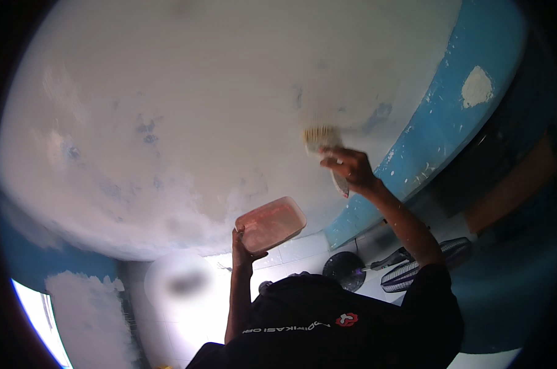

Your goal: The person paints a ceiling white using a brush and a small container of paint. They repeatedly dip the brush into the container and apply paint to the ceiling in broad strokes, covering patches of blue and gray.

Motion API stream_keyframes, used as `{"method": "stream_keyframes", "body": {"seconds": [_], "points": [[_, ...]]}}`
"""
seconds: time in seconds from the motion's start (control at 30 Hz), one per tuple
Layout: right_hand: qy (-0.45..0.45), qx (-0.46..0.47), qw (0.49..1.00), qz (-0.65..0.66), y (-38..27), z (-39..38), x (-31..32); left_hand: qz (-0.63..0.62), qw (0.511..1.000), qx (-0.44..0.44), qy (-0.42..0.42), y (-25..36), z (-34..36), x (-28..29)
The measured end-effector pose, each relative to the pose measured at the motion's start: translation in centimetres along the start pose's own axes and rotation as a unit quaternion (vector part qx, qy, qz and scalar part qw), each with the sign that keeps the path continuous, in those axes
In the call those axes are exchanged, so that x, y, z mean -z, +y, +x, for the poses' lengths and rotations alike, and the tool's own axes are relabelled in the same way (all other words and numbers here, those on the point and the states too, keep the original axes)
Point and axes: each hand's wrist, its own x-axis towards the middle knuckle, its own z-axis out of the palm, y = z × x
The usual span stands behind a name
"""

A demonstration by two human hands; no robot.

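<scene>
Pink tub [271, 224], contents hidden, left hand [244, 246].

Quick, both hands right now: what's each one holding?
Left hand: closed on the translucent pinkish rectangular plastic container.
Right hand: closed on the pale-bristled paintbrush, bristles against the white-painted wall.

The right hand [351, 169] held a brush [323, 139] against the white wall [168, 111], near its blue part [444, 117]. The left hand [243, 246] held a pink tub [271, 223] from below.
</scene>
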Motion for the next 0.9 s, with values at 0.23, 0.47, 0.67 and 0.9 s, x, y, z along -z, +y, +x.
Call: {"method": "stream_keyframes", "body": {"seconds": [0.23,0.47,0.67,0.9], "points": [[0.085,-0.025,0.995,0.037,0.2,8.4,7.8,0.022,0.999,-0.027,-0.041,3.0,-1.6,5.5],[0.224,-0.141,0.964,0.027,-6.1,5.8,-0.8,0.023,0.999,-0.033,-0.030,3.8,-5.2,9.4],[-0.101,-0.088,0.985,0.110,-12.8,-1.6,-11.2,-0.048,0.999,0.011,-0.011,1.5,-5.9,14.4],[0.211,-0.101,0.972,0.026,-11.9,8.8,-0.6,0.016,0.999,-0.037,0.017,3.0,-6.1,15.9]]}}
